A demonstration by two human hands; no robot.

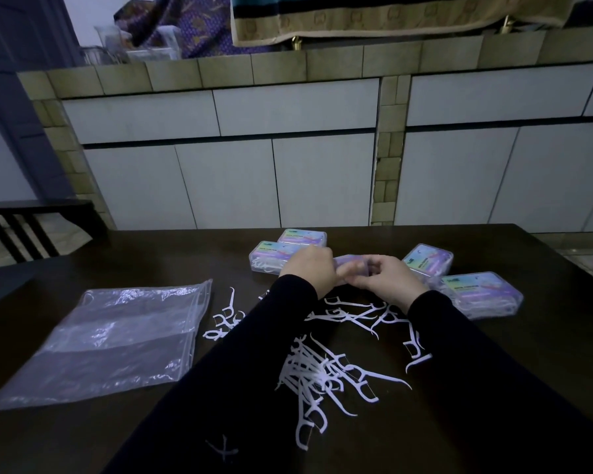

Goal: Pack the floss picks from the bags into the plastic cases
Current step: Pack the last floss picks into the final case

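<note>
Left hand (308,268) and right hand (387,277) fingers grasp a small purple-tinted clear plastic case (351,260), mostly hidden; black sleeves cover some scattered white floss picks (317,374).

On the bench (83,254), a bag (96,340) lies left of the loose floss picks (317,374), with four cases (425,260) behind them.

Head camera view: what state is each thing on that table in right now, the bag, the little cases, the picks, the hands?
Plastic bag: flat, looks empty.
Four cases on the table: lids shut.
Fifth case: held between both hands; open or shut, cannot tell.
Floss picks: loose, scattered on table.
Left hand: grips the case.
Right hand: grips the case.
</note>
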